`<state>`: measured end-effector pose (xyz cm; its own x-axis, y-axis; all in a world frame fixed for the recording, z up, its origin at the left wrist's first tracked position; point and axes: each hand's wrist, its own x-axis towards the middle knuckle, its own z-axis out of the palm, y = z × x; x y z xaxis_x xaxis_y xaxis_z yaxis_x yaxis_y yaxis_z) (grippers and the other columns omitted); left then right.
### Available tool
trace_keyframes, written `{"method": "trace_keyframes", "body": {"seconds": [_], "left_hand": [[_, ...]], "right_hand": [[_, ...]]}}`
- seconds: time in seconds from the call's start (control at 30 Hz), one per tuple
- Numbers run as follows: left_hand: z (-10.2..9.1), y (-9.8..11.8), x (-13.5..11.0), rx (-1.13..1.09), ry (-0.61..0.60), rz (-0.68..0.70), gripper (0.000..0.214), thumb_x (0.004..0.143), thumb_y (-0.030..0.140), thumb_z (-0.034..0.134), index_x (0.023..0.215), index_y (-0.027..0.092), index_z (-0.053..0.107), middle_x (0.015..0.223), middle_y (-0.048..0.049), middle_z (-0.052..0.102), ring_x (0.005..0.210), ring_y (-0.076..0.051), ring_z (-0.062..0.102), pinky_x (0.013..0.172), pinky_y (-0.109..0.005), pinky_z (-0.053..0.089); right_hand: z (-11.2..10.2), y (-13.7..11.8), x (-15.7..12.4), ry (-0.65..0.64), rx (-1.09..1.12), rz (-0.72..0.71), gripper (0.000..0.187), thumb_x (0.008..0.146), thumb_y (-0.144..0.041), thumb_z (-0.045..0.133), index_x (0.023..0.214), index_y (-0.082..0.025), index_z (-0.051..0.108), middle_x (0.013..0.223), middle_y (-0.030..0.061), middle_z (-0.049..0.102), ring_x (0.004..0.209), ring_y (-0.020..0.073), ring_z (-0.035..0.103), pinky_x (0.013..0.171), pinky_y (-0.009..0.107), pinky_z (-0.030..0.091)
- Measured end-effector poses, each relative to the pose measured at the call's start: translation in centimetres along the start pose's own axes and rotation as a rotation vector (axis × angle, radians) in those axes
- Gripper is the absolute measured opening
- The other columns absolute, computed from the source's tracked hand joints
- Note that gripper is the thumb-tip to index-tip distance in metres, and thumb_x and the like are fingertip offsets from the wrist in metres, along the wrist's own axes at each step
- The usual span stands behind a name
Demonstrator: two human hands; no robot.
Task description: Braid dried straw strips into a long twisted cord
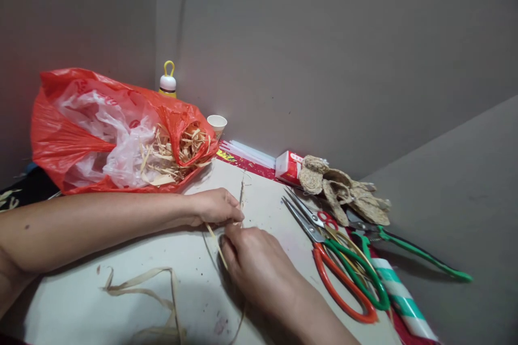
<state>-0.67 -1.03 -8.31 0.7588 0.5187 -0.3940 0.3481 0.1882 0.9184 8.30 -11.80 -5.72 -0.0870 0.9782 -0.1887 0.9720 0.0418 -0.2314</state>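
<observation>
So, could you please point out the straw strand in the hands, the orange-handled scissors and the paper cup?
Straw strand [242, 194], head view: its far stretch.
Orange-handled scissors [311, 230], head view: the blades near the pivot.
Paper cup [218, 130], head view: the outer wall.

Plain grey walls [324, 54] meet behind a whitish tabletop [265, 202].

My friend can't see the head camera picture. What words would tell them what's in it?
A left hand and right hand, close together, grip a thin, straw-coloured strand over a pale table. On the left, a red plastic bag holds dry strips; on the right lie scissors, a green-handled tool and rough, straw-coloured pieces.
</observation>
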Motion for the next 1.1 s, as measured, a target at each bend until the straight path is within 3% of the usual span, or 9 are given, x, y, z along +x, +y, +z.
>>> {"method": "trace_keyframes", "body": {"seconds": [0.1, 0.2, 0.27, 0.37, 0.4, 0.53, 0.73, 0.93, 1.1], "left_hand": [[-0.2, -0.2, 0.1, -0.039, -0.028, -0.015, 0.015, 0.068, 0.024, 0.055, 0.057, 0.015, 0.053, 0.033, 0.0082, 0.035, 0.029, -0.004, 0.023, 0.034, -0.02, 0.014], [-0.6, 0.0, 0.1, -0.11, -0.074, -0.01, 0.015, 0.069, 0.024, 0.055, 0.057, 0.015, 0.052, 0.034, 0.008, 0.036, 0.029, -0.004, 0.024, 0.033, -0.019, 0.017], [-0.9, 0.3, 0.0, -0.163, -0.118, -0.002, 0.015, 0.068, 0.025, 0.058, 0.058, 0.015, 0.052, 0.034, 0.0083, 0.036, 0.029, -0.004, 0.023, 0.033, -0.019, 0.016], [-1.2, 0.5, 0.0, -0.216, -0.18, 0.003, 0.015, 0.068, 0.026, 0.06, 0.06, 0.015, 0.053, 0.034, 0.0087, 0.035, 0.03, -0.004, 0.022, 0.034, -0.018, 0.015], [-1.2, 0.5, 0.0, -0.22, -0.19, 0.007, 0.015, 0.068, 0.026, 0.06, 0.061, 0.015, 0.053, 0.035, 0.0087, 0.035, 0.031, -0.004, 0.023, 0.035, -0.018, 0.015], [-1.3, 0.3, 0.1, -0.179, -0.194, 0.084, 0.014, 0.068, 0.024, 0.057, 0.059, 0.014, 0.053, 0.042, 0.0046, 0.047, 0.036, -0.005, 0.032, 0.039, -0.02, 0.019], [-1.7, 0.8, -0.1, -0.036, -0.186, 0.148, 0.012, 0.069, 0.022, 0.054, 0.061, 0.014, 0.052, 0.042, 0.0078, 0.037, 0.038, -0.004, 0.023, 0.04, -0.022, 0.013], [-2.7, 0.7, 0.3, 0.195, -0.279, 0.157, 0.013, 0.072, 0.02, 0.048, 0.072, 0.013, 0.059, 0.049, 0.0065, 0.039, 0.044, -0.006, 0.026, 0.043, -0.02, 0.017], [-3.3, 1.2, 0.2, 0.627, -0.186, 0.207, 0.013, 0.072, 0.018, 0.047, 0.07, 0.015, 0.059, 0.052, 0.0057, 0.043, 0.049, -0.008, 0.036, 0.048, -0.02, 0.027]], "right_hand": [[-1.4, -0.7, -2.1, -0.256, 0.255, -0.104, 0.018, 0.077, -0.026, 0.053, 0.063, -0.019, 0.062, 0.06, 0.0031, 0.065, 0.05, 0.0118, 0.052, 0.047, 0.023, 0.03], [-3.4, 1.1, -2.7, -0.586, 0.634, -0.316, 0.014, 0.068, -0.033, 0.066, 0.064, -0.02, 0.063, 0.056, -0.0027, 0.061, 0.049, 0.0097, 0.052, 0.045, 0.019, 0.034], [-4.3, 3.3, -1.5, -0.503, 0.844, -0.233, 0.024, 0.074, -0.039, 0.06, 0.064, -0.018, 0.061, 0.051, -0.0014, 0.058, 0.048, 0.0103, 0.052, 0.047, 0.02, 0.038], [-3.9, 6.1, 1.6, 0.063, 0.974, 0.099, 0.034, 0.077, -0.042, 0.058, 0.055, -0.017, 0.051, 0.046, -0.0017, 0.052, 0.044, 0.0079, 0.048, 0.046, 0.019, 0.039], [-3.3, 6.5, 2.6, 0.142, 1.01, 0.189, 0.031, 0.076, -0.043, 0.059, 0.061, -0.017, 0.053, 0.052, -0.0005, 0.055, 0.048, 0.0096, 0.052, 0.046, 0.019, 0.041], [-0.7, 5.9, 4.4, -0.061, 1.313, 0.252, 0.03, 0.077, -0.048, 0.057, 0.075, -0.017, 0.054, 0.065, 0.0018, 0.059, 0.048, 0.0102, 0.052, 0.045, 0.023, 0.045], [-0.8, 5.5, 4.1, -0.253, 1.449, 0.198, 0.035, 0.072, -0.045, 0.064, 0.064, -0.017, 0.044, 0.044, -0.0114, 0.026, 0.037, 0.0012, 0.012, 0.034, 0.014, 0.008], [-0.5, 6.9, 4.5, -0.34, 1.317, 0.159, 0.032, 0.075, -0.044, 0.061, 0.067, -0.014, 0.053, 0.045, -0.0104, 0.029, 0.038, 0.002, 0.013, 0.034, 0.017, 0.008], [0.3, 6.8, 5.1, -0.433, 1.385, 0.207, 0.029, 0.075, -0.039, 0.06, 0.064, -0.016, 0.049, 0.044, -0.0113, 0.026, 0.038, 0.0025, 0.011, 0.034, 0.016, 0.007]]}}
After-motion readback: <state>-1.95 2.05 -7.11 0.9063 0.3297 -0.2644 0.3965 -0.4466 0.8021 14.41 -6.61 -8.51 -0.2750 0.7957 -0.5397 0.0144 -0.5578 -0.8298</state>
